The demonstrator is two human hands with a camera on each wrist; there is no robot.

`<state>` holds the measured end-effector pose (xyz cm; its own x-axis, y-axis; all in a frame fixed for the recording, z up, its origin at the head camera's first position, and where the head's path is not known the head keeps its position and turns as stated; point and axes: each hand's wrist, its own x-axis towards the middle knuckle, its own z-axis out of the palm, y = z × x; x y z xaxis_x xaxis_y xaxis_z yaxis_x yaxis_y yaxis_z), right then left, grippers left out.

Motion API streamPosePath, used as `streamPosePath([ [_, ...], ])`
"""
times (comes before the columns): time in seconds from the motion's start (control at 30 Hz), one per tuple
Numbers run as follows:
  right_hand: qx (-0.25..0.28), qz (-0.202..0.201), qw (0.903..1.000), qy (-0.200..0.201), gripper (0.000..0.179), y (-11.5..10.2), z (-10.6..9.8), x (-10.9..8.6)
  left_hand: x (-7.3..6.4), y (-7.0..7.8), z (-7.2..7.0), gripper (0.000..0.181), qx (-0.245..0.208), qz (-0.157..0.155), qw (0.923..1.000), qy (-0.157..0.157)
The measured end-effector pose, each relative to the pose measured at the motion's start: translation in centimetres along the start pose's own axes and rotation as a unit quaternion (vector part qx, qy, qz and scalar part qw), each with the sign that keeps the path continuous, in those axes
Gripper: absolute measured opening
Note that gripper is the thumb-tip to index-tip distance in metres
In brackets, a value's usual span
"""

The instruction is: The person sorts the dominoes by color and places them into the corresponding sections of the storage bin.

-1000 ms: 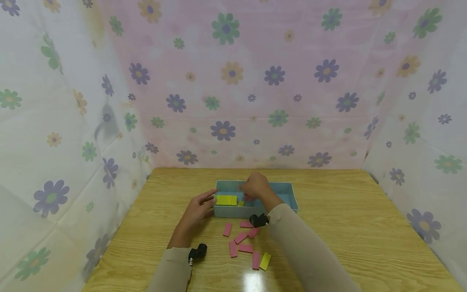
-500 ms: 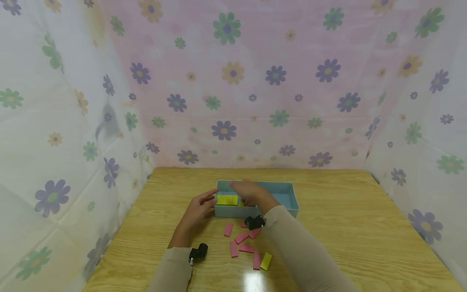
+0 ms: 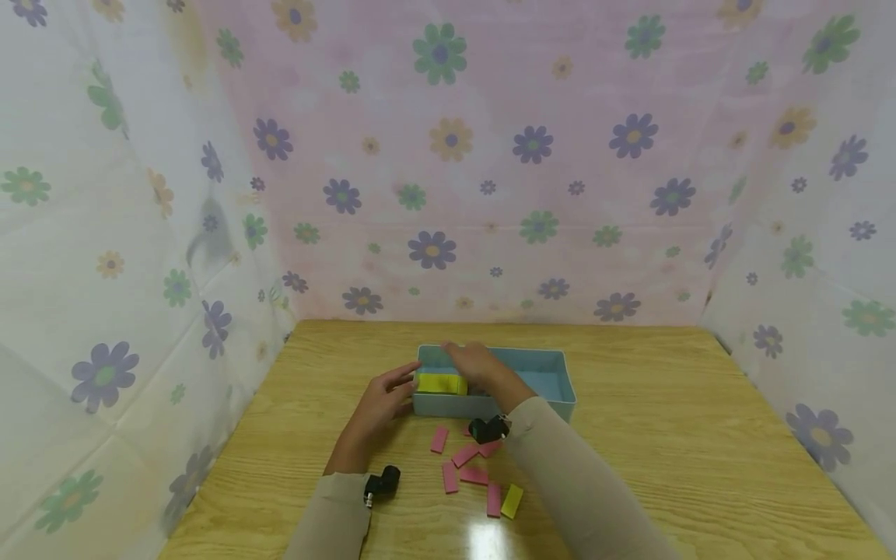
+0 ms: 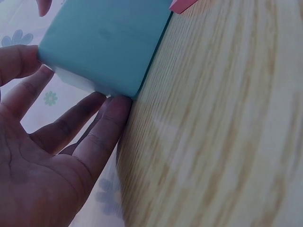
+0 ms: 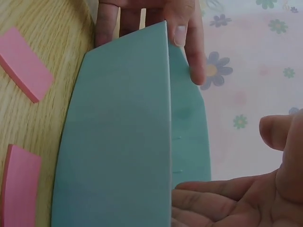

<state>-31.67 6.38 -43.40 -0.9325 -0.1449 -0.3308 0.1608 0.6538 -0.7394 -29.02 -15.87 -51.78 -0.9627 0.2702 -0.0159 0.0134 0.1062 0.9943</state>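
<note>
A long light-blue box stands on the wooden table. Inside its left end, a row of yellow blocks lies along the front wall. My left hand is at the box's left end; in the left wrist view its spread fingertips touch the blue end wall. My right hand reaches into the middle of the box, close to the right end of the yellow row. The right wrist view shows that hand with straight fingers and raised thumb, fingertips hidden behind the box's long wall.
Several pink blocks lie scattered on the table in front of the box. One yellow block lies beside them, nearest to me. A flowered cloth hangs behind and along both sides.
My right hand has lowered and turned inside the box, shifting slightly left. The small yellow piece that stood apart now appears joined to the row's right end. My left hand stays in place.
</note>
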Motion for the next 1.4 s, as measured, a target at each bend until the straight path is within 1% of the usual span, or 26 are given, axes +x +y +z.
streamPosePath([
  [0.2, 0.006, 0.0, 1.0, -0.004, 0.089, -0.2, 0.0, -0.5, 0.0, 0.0, 0.0, 0.044, 0.008, -0.002, 1.0, 0.003],
  [0.27, 0.01, -0.001, 0.9999, -0.007, 0.09, -0.2, 0.1, -0.6, 0.1, -0.1, 0.0, 0.045, 0.011, -0.001, 0.9999, 0.004],
  [0.5, 0.009, 0.001, 1.0, 0.0, 0.091, 0.0, 0.2, -0.4, 0.0, 0.0, 0.1, 0.044, 0.007, -0.004, 0.9999, 0.009],
  [0.57, 0.012, -0.002, 0.9999, 0.001, 0.091, 0.0, 0.1, -0.4, 0.1, 0.0, 0.1, 0.044, 0.006, -0.004, 0.9999, 0.01],
  [0.67, 0.017, -0.018, 0.9997, 0.004, 0.09, 0.0, -0.1, -0.7, 0.2, 0.0, 0.1, 0.044, 0.005, -0.002, 0.9999, 0.01],
  [0.77, 0.012, -0.038, 0.9992, 0.009, 0.083, 0.0, -0.4, -0.9, 0.2, 0.0, 0.1, 0.044, 0.001, 0.0, 0.9999, 0.011],
  [0.87, 0.013, -0.056, 0.9982, 0.015, 0.068, 0.3, -0.9, -1.4, 0.2, -0.1, 0.2, 0.043, -0.005, -0.003, 0.9999, 0.012],
  [0.93, 0.028, -0.072, 0.9968, 0.02, 0.056, 0.7, -1.2, -2.0, 0.2, -0.1, 0.3, 0.043, -0.004, -0.004, 0.9999, 0.013],
  [1.0, 0.055, -0.085, 0.9946, 0.023, 0.044, 1.4, -1.4, -2.6, 0.2, -0.2, 0.3, 0.044, -0.003, -0.005, 0.9999, 0.013],
  [1.07, 0.079, -0.1, 0.9915, 0.024, 0.037, 2.1, -1.5, -3.3, 0.2, -0.2, 0.4, 0.045, -0.003, -0.007, 0.9999, 0.011],
  [1.13, 0.087, -0.119, 0.9887, 0.026, 0.031, 2.8, -1.6, -4.0, 0.1, -0.1, 0.4, 0.045, -0.001, -0.011, 0.9999, 0.012],
  [1.3, 0.053, -0.163, 0.9844, 0.038, 0.023, 4.4, -1.9, -5.9, 0.1, 0.0, 0.3, 0.045, 0.0, -0.02, 0.9997, 0.014],
  [1.4, 0.035, -0.172, 0.984, 0.028, 0.023, 5.2, -2.0, -6.9, 0.1, 0.0, 0.2, 0.045, 0.0, -0.021, 0.9997, 0.015],
])
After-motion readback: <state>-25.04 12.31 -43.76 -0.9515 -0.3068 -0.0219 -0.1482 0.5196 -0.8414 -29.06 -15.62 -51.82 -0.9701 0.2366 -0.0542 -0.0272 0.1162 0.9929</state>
